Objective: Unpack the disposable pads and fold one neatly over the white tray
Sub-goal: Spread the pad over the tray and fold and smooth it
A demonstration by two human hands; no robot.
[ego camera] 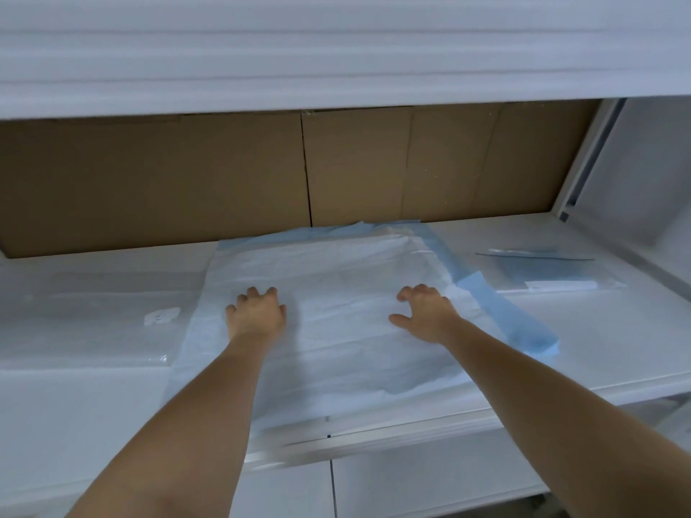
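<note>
A large white disposable pad (336, 349) with a blue backing lies spread flat on the white surface in the middle of the view. Its blue edge (504, 312) is turned up along the right side and the far side. My left hand (256, 314) rests palm-down on the pad's left part, fingers slightly bent. On the pad's right part my right hand (424, 314) presses down with fingers spread. The white tray is hidden under the pad or cannot be told apart from the surface.
An empty clear plastic wrapper (93, 319) lies flat at the left. A clear pack with a folded blue pad (553, 274) lies at the right. Brown cardboard (299, 170) lines the back, and a white shelf (336, 50) overhangs above.
</note>
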